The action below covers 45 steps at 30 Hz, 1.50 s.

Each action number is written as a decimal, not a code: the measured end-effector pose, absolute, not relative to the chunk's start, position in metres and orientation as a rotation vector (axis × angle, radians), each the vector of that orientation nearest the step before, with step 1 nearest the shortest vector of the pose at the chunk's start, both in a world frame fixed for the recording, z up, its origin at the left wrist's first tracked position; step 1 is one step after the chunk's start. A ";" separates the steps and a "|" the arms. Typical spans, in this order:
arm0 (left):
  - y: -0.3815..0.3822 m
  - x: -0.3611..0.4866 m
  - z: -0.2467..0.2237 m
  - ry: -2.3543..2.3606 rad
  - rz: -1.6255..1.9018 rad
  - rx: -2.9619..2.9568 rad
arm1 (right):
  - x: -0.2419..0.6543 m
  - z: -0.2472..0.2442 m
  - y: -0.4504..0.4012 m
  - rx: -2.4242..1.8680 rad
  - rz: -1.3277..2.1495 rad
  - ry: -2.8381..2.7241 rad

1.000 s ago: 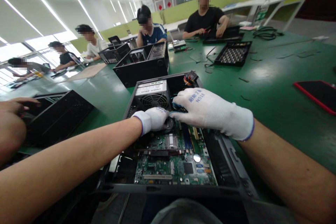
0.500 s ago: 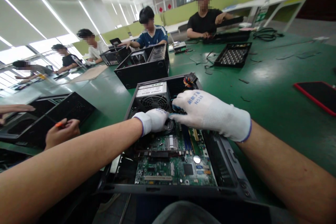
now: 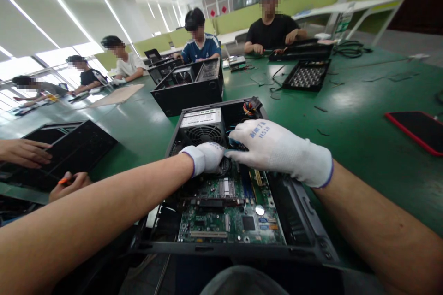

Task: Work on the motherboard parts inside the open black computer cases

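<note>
An open black computer case (image 3: pixel 304 212) lies in front of me with a green motherboard (image 3: pixel 207 226) inside. At its far end sits the power supply (image 3: pixel 202 124), its fan grille facing me. My left hand (image 3: pixel 207 156), in a white work glove, is curled down over the round CPU fan (image 3: pixel 225 166); its fingertips are hidden. My right hand (image 3: pixel 265 145), gloved too, reaches in from the right beside the power supply, thumb and fingers drawn together near the left fingertips. Whatever either hand grips is covered. Coloured wires (image 3: pixel 248 108) bunch at the case's far right corner.
Another open case (image 3: pixel 188 94) stands just beyond mine. To the left, a person's bare hands (image 3: pixel 26 152) work at a black case (image 3: pixel 79 147). A black drive-bay panel (image 3: pixel 308 75), cable scraps (image 3: pixel 321 109) and a red-edged black tablet-like object (image 3: pixel 415 129) lie on the green table.
Both my hands stay at nearly the same spot, shifting only slightly. The neighbour's hands and case at left have shifted. The person opposite in black has lowered a dark part.
</note>
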State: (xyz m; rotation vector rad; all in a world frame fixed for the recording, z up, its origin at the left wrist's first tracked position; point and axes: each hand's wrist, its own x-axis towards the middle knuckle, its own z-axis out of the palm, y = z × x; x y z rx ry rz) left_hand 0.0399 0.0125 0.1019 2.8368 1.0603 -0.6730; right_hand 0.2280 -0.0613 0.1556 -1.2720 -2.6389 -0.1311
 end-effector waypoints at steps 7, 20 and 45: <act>0.013 0.041 0.100 1.014 -0.661 2.829 | 0.228 0.155 -0.060 -1.288 -0.127 -2.646; 0.007 0.043 0.113 1.085 -0.624 2.755 | 0.228 0.156 -0.062 -1.262 -0.074 -2.527; -0.163 -0.077 0.174 0.888 0.534 2.792 | 0.235 0.124 -0.099 -1.298 0.977 -1.703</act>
